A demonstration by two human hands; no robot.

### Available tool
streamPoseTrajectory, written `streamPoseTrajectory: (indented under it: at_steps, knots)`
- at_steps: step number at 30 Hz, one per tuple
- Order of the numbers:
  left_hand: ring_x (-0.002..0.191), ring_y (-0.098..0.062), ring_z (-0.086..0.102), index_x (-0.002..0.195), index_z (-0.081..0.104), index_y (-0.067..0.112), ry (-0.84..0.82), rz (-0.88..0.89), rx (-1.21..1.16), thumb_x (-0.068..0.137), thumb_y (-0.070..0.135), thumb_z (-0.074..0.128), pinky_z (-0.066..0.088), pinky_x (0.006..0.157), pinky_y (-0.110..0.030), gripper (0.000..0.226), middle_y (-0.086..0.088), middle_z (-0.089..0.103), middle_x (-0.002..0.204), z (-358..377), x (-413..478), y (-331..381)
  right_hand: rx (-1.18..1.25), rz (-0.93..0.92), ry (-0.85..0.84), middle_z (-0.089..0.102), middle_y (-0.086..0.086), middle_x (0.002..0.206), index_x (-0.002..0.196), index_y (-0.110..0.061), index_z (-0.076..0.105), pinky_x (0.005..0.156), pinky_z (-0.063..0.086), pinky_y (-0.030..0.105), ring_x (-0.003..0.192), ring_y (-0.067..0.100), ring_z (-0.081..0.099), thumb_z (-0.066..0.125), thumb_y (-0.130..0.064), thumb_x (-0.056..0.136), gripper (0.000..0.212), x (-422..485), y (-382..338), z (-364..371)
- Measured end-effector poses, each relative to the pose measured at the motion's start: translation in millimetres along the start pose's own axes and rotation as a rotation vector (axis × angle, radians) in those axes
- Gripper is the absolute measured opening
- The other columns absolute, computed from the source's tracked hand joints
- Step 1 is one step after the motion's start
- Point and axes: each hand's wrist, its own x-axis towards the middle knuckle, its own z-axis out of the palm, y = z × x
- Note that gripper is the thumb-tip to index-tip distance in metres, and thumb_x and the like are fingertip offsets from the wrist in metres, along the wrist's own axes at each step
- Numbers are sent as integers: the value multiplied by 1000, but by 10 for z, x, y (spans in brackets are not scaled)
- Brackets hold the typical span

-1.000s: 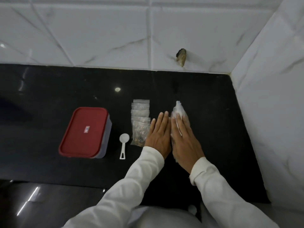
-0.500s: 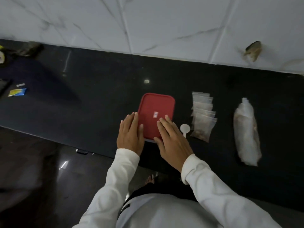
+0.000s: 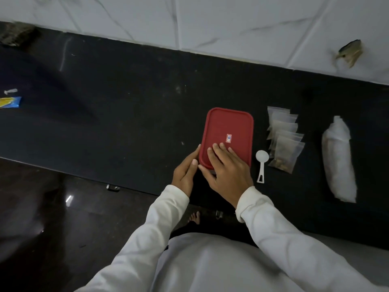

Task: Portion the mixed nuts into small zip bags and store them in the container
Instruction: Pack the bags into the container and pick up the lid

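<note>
A glossy black stone countertop [image 3: 126, 106] is backed by white marble-veined wall tiles [image 3: 231, 22], with a dark polished floor [image 3: 52, 239] seen below.

1. A black glossy surface [image 3: 126, 114] runs below a white veined tile wall [image 3: 231, 22].
2. A blue-and-yellow packet [image 3: 10, 102] lies at the left edge, beside a small white bit [image 3: 10, 91].
3. There is a brownish mark [image 3: 350, 52] on the wall, far right.
4. A dark shiny floor [image 3: 52, 228] lies below.

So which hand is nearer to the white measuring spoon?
Right. The right hand rests on the red lid, just left of the white measuring spoon; the left hand touches the lid's far left edge.
</note>
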Motion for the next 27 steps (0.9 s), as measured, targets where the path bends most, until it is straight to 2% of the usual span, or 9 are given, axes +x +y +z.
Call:
streamPoseTrajectory:
  at_steps: [2,7,13,17,22,24,27]
  knots:
    - [136,-19,49,137,54,18,25,-28,-92,97,30,48,36,115,-45,42,-3,57,141,19,26,4,-51,-66,87,67,21,118,114,1,68,91,55,43,109,34,65,61,-39,92,47,5,21,60]
    - [132,-22,53,135,56,14,53,-112,-224,97,19,46,35,116,-48,40,-8,60,137,94,62,-3,-225,-268,202,68,25,112,110,5,69,85,57,41,104,35,67,56,-34,98,43,-33,106,244]
    - [138,-21,46,146,46,11,49,-123,-166,97,36,45,31,118,-48,55,-8,51,147,156,97,27,-260,-411,298,71,23,105,105,4,72,78,59,37,96,33,71,60,-34,96,41,33,185,217]
    - [137,-21,48,145,46,9,95,-130,-121,101,32,40,33,117,-47,50,-9,53,145,240,68,-19,-233,-443,332,72,21,105,104,2,73,77,59,35,97,30,71,62,-33,95,38,47,213,218]
    - [133,-16,51,144,44,1,114,-80,-74,107,14,30,42,107,-25,42,-11,54,143,274,76,-63,-174,-461,388,74,16,102,99,1,75,76,59,34,95,26,72,63,-25,95,29,75,247,145]
    - [134,-17,50,144,43,1,111,-55,-66,106,16,31,41,109,-27,44,-11,53,144,282,90,-66,-115,-418,416,74,15,99,96,2,75,72,60,33,91,24,73,65,-22,93,26,104,239,71]
    - [136,-19,49,145,44,3,113,-53,-57,104,21,34,38,114,-37,46,-10,52,145,282,99,-57,-48,-354,454,75,15,93,92,4,74,65,61,29,82,22,74,67,-19,91,24,148,218,-48]
